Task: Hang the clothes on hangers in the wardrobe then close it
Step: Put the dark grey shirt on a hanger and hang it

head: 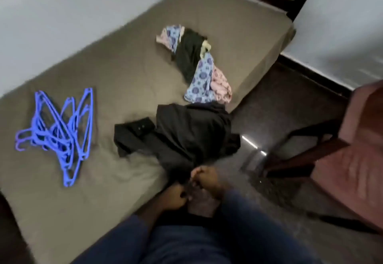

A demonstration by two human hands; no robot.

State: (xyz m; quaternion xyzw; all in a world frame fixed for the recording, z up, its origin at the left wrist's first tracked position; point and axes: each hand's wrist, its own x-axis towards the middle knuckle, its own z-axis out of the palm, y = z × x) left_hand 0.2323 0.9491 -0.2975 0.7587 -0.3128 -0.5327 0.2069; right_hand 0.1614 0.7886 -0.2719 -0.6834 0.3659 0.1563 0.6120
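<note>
Nearest: forearms in blue sleeves (248, 222), hands close together at bed's near edge. Left hand (174, 198) has fingers curled, pinching near edge of black garment (186, 135). Right hand (205, 178) is just beside it, also curled on same cloth. Frame blurred, so exact finger hold can't be read

Black garment lies crumpled on olive bed sheet (114, 77). A buttoned part is spread to the left, and the bulk sits at the bed edge, partly over it

Step, by judgement: taking up 1st item for hanging. To do it well, person should find collar/shoulders before lifting, shake cloth flat, then free one hand for a hanger

Blue hangers (60, 131) sit in a tangled heap well apart to the left. Prob need teasing apart so only one comes away

Further: patterned clothes pile (194, 62), blue/pink print w/ dark piece on top, mid-bed, its near end close to black garment

Right: red chair (352, 149) on dark floor (279, 98). Wardrobe not in view
</note>
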